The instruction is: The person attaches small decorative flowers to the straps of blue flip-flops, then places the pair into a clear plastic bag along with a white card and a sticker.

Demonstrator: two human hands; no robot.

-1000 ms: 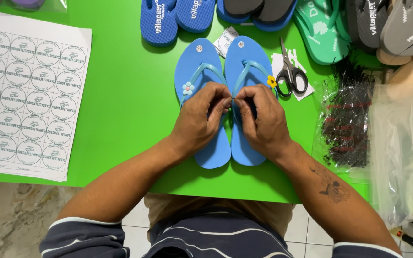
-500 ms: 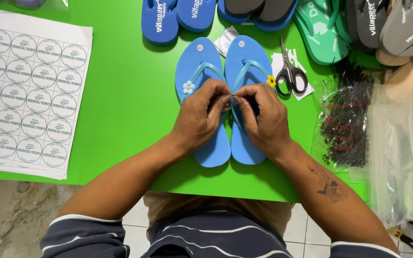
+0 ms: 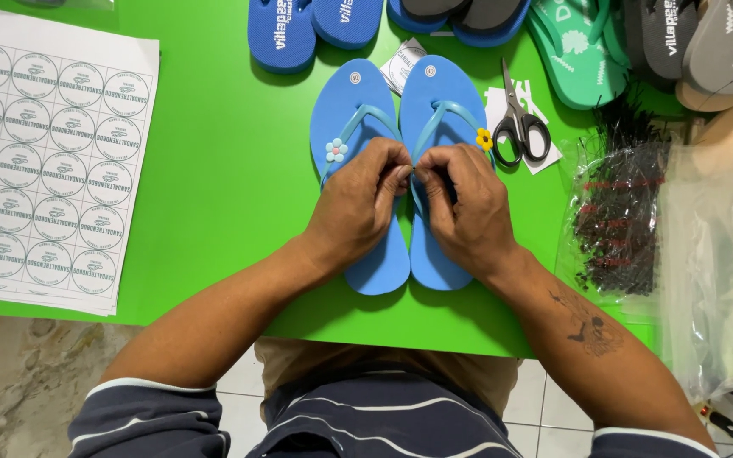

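Observation:
Two light blue flip-flops lie side by side on the green table [image 3: 214, 170]. The left flip-flop [image 3: 358, 110] carries a pale flower charm on its strap. A yellow flower charm sits on the strap of the right flip-flop [image 3: 443, 93]. My left hand [image 3: 358, 208] and my right hand [image 3: 464, 208] meet over the inner straps between the two, fingertips pinched together there. What the fingers pinch is hidden.
A sheet of round stickers [image 3: 40, 161] lies at the left. Black-handled scissors [image 3: 519, 123] rest on white paper beside the right flip-flop. More flip-flops in blue [image 3: 282, 34], green [image 3: 574, 51] and grey [image 3: 723, 42] line the far edge. Clear bags with black fasteners [image 3: 621, 212] fill the right.
Both hands stay pinched at the inner straps; the fingers shift only slightly. The flip-flops have not moved.

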